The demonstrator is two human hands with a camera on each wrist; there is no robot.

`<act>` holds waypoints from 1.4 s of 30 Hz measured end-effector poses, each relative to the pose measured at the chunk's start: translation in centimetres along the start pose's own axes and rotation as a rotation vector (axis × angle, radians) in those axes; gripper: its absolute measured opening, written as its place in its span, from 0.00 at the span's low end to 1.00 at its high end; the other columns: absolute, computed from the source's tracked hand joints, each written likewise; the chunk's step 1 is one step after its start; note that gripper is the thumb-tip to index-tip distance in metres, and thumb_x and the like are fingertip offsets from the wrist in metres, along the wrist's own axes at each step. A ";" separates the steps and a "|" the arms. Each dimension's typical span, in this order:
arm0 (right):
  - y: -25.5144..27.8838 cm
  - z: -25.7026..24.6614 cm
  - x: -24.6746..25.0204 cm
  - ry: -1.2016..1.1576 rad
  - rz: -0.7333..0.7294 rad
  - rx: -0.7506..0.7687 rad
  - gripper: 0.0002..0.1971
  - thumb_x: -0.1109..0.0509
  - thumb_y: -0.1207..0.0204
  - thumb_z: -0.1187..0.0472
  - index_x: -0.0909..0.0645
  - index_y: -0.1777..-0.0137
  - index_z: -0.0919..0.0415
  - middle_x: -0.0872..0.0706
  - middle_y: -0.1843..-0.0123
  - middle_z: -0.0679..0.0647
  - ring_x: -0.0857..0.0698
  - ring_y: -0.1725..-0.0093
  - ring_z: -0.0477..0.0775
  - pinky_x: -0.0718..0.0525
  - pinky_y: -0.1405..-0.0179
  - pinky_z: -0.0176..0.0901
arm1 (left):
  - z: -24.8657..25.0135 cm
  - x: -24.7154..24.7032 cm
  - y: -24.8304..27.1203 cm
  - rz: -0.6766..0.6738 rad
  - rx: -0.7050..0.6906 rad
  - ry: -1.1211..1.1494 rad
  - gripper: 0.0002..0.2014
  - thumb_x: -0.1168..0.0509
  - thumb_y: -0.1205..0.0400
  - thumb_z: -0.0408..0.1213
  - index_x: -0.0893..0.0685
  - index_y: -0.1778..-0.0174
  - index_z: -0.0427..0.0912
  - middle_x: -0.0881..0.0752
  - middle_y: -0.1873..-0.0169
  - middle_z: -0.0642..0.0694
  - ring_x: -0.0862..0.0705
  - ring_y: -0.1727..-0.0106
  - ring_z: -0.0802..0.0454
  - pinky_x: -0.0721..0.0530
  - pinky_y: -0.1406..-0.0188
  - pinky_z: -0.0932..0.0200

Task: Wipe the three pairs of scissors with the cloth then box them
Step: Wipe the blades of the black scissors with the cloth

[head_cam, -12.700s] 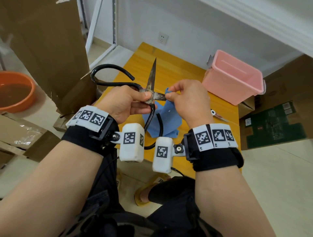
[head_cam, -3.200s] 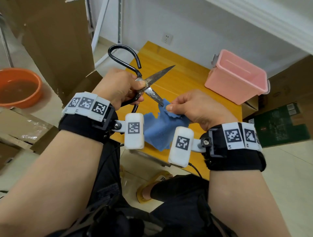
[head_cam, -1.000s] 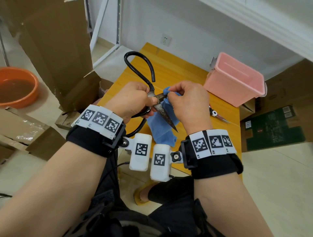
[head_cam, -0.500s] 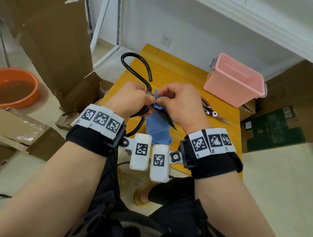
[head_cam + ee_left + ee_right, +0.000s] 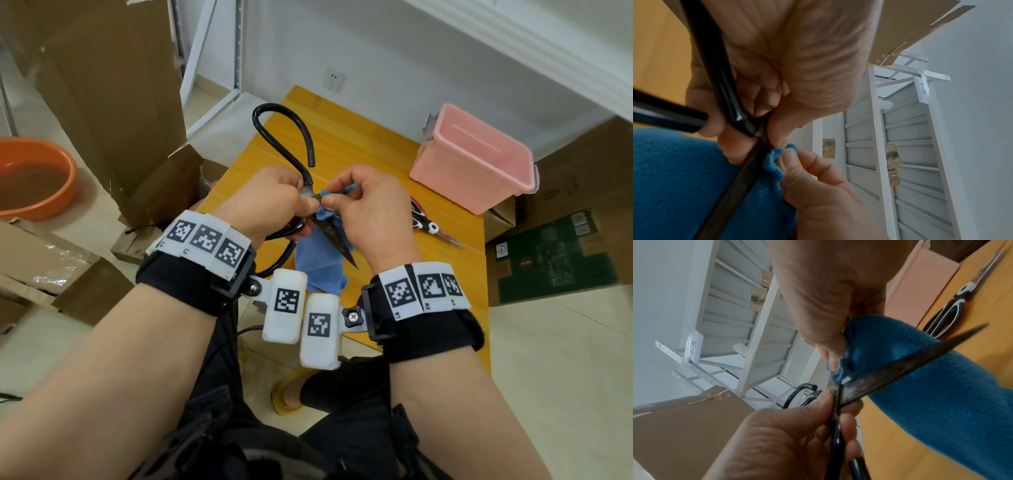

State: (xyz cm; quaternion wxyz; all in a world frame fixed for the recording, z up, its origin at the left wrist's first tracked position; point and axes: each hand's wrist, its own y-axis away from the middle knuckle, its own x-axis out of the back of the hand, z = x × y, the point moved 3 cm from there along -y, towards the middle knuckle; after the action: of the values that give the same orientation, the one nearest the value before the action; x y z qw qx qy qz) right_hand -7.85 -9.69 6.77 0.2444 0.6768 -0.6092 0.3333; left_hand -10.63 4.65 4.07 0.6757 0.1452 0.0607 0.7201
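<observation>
The big scissors (image 5: 310,192) have glossy black looped handles of bent tube and dull, stained, tapering metal blades. The cloth (image 5: 318,255) is blue, soft and knitted-looking, hanging in folds. The left hand (image 5: 265,202) curls around the scissors near the pivot, thumb pressed on the metal. Just beside it, the right hand (image 5: 368,209) pinches a bunched edge of the cloth against the blade base. Both are above the smooth yellow wooden table (image 5: 356,144). On the table right of the scissors lie smaller black-and-white scissors (image 5: 430,226); beyond those stands a pink plastic box (image 5: 474,162).
</observation>
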 end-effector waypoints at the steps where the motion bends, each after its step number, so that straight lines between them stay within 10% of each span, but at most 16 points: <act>1: 0.0 0.1 0.1 0.005 0.001 -0.001 0.07 0.20 0.27 0.55 0.16 0.60 0.46 0.13 0.60 0.45 0.13 0.56 0.49 0.11 0.55 0.56 | 0.0 0.0 0.0 -0.006 -0.006 0.000 0.08 0.33 0.17 0.28 0.24 0.61 0.36 0.14 0.68 0.35 0.13 0.73 0.46 0.15 0.73 0.54; 42: 0.5 -0.8 1.9 -0.008 0.022 0.046 0.14 0.19 0.28 0.58 0.22 0.66 0.49 0.16 0.62 0.43 0.14 0.58 0.50 0.12 0.56 0.59 | 1.0 -0.4 0.9 -0.059 -0.047 0.068 0.08 0.35 0.15 0.27 0.21 0.61 0.37 0.14 0.68 0.36 0.16 0.72 0.46 0.16 0.71 0.54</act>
State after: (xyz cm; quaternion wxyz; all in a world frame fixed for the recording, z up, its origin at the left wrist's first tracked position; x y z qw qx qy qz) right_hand -8.43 -10.42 8.72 0.2228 0.6767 -0.6098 0.3473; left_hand -11.16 4.10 5.25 0.6975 0.1029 0.0712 0.7056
